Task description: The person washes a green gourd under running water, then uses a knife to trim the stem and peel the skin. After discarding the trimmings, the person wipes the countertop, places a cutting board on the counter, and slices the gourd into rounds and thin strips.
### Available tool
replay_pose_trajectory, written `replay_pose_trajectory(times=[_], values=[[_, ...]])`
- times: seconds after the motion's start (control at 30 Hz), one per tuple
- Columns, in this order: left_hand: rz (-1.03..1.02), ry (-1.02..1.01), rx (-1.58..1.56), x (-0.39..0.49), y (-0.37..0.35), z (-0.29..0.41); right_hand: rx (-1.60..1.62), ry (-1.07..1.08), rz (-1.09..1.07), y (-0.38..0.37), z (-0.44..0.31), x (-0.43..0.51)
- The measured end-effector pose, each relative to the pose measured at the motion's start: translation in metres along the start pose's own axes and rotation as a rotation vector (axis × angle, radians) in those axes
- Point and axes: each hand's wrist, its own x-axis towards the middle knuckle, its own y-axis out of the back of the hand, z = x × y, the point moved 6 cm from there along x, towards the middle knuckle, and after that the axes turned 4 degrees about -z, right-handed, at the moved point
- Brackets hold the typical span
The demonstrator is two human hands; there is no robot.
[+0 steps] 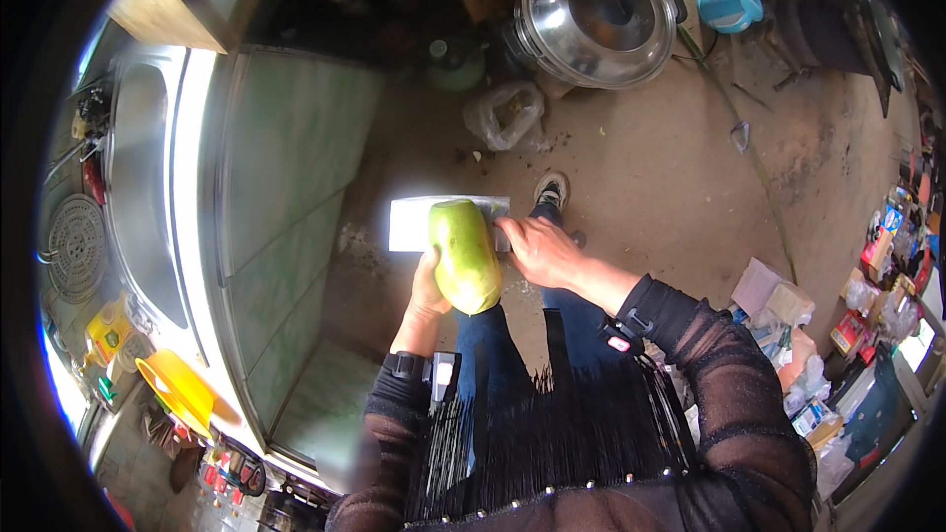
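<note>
A long pale-green gourd or melon (464, 258) is held nearly upright in front of me, its far end cut flat or blunt. My left hand (429, 288) grips its left side near the lower end. My right hand (536, 247) is closed at the right end of a broad, shiny metal blade, which looks like a cleaver (410, 224). The blade lies crosswise behind the gourd, its left part glaring white. The handle is mostly hidden by my right fingers. Whether the blade touches the gourd cannot be told.
On the left stands a tiled counter (288, 162) with a yellow basin (174, 391). A large lidded metal pan (599, 15) is ahead, near a clear plastic bag (506, 118) on the floor. A blue plastic container (729, 10) lies beyond. Bags and boxes (798, 340) are piled at right.
</note>
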Motion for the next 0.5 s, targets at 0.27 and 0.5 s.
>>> replay_pose_trajectory(times=[0.27, 0.5], values=[[0.178, -0.042, 0.114, -0.016, 0.120, 0.015, 0.277, -0.269, 0.123, -0.063, 0.142, 0.055], [0.165, 0.028, -0.020, -0.015, 0.243, 0.024, 0.127, -0.408, -0.059, -0.243, 0.283, 0.179]])
